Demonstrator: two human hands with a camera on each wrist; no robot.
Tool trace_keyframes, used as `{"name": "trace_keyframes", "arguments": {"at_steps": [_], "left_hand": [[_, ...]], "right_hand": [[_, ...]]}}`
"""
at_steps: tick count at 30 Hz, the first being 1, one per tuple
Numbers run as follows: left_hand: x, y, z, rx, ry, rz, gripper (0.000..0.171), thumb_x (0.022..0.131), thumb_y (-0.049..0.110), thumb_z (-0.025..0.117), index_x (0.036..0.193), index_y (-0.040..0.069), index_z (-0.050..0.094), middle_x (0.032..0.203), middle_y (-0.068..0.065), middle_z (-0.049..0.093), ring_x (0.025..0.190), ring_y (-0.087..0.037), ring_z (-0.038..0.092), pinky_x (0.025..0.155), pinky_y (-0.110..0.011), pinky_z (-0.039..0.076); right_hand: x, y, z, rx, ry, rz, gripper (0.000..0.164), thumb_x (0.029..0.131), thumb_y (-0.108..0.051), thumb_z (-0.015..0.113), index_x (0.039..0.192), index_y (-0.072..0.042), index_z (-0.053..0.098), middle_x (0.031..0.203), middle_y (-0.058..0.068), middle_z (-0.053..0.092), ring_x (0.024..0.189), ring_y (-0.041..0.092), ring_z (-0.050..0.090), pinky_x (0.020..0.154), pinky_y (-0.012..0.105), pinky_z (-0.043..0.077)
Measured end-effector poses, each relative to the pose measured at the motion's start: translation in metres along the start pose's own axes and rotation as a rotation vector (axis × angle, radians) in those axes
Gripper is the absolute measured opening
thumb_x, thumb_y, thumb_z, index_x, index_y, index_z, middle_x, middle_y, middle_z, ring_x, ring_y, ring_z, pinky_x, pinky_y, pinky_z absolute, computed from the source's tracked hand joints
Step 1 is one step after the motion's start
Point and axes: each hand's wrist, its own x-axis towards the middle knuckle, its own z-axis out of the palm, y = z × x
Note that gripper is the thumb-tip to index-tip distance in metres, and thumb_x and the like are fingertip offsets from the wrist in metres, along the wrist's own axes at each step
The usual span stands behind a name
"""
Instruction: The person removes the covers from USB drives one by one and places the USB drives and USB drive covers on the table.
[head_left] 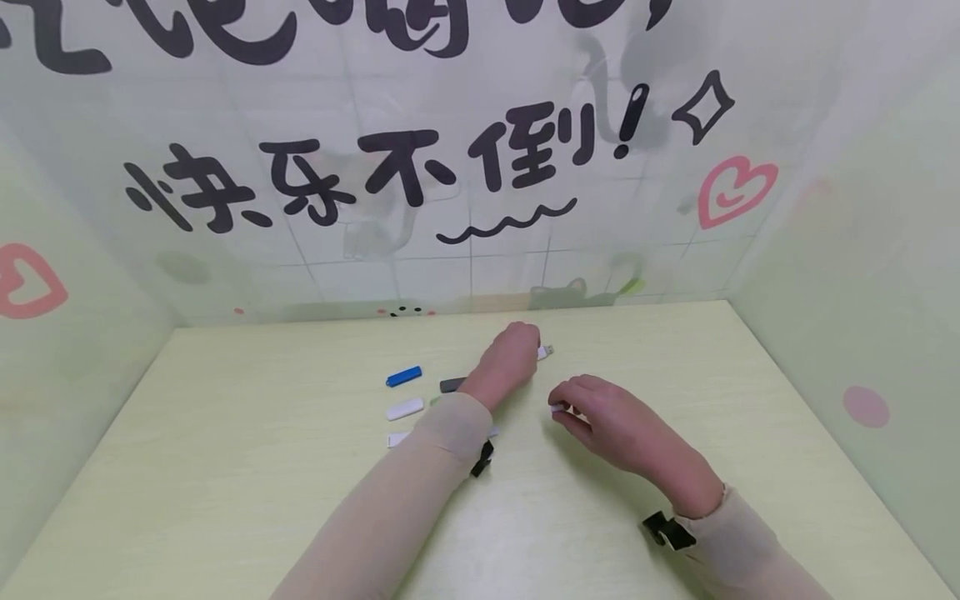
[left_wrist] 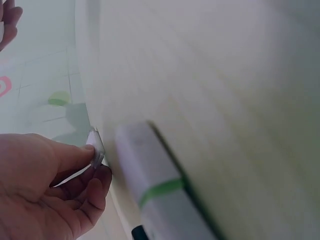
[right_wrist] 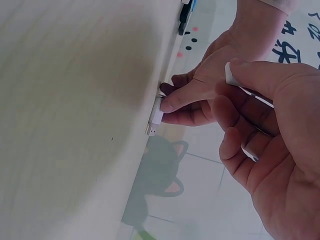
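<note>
In the head view, my left hand (head_left: 510, 354) reaches to the back of the table and pinches a white USB stick (head_left: 543, 352) between thumb and fingers. Its metal plug is bare and points right, as the right wrist view shows on the same USB stick (right_wrist: 156, 112). Nearer and to the right, my right hand (head_left: 618, 421) is raised above the table. Thumb and fingertips there pinch a small white piece (right_wrist: 230, 74) that looks like a cap. The two hands are apart.
Left of my left arm lie a blue USB stick (head_left: 404, 377), a white one (head_left: 405, 408), and another white piece (head_left: 397, 439) partly under the sleeve. A dark grey stick (head_left: 452, 385) is half hidden by the wrist. A green-striped white stick (left_wrist: 155, 175) looms close in the left wrist view.
</note>
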Motion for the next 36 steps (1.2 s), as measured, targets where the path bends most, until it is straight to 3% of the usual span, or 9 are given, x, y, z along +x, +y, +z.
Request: {"name": "trace_keyframes", "arguments": {"at_steps": [12,19,26,36], "left_hand": [[-0.003,0.001,-0.003,0.048,-0.021,-0.021,0.010,0.102,-0.004,0.060,0.101,0.003,0.067,0.102,-0.010,0.061,0.085,-0.018,0.051,0.082,-0.033,0.054],[-0.008,-0.004,-0.007,-0.014,0.005,-0.009,0.022,0.106,0.003,0.057,0.124,0.002,0.070,0.117,-0.013,0.064,0.099,-0.022,0.059,0.088,-0.034,0.055],[-0.022,-0.010,-0.017,-0.041,0.048,-0.008,0.034,0.109,0.012,0.058,0.142,0.005,0.064,0.134,-0.013,0.062,0.120,-0.027,0.062,0.100,-0.039,0.055],[-0.049,-0.018,-0.025,0.018,0.132,0.009,0.038,0.107,0.026,0.067,0.142,0.011,0.066,0.133,-0.008,0.063,0.119,-0.029,0.061,0.096,-0.042,0.056]], "right_hand": [[0.000,-0.001,-0.002,-0.003,-0.001,0.004,0.016,0.093,0.001,0.079,0.104,-0.009,0.072,0.096,-0.005,0.067,0.086,0.010,0.062,0.077,0.029,0.057],[0.000,-0.001,-0.002,-0.006,0.002,-0.002,0.018,0.092,0.003,0.079,0.103,-0.009,0.073,0.096,-0.004,0.068,0.086,0.011,0.062,0.077,0.030,0.057],[0.001,0.002,0.000,-0.002,-0.011,-0.002,0.015,0.094,0.002,0.076,0.106,-0.007,0.075,0.099,-0.002,0.071,0.088,0.012,0.064,0.079,0.031,0.058],[0.008,0.003,0.004,-0.038,-0.022,0.012,0.017,0.092,0.001,0.080,0.106,-0.007,0.075,0.100,-0.001,0.071,0.091,0.015,0.066,0.081,0.033,0.059]]}}
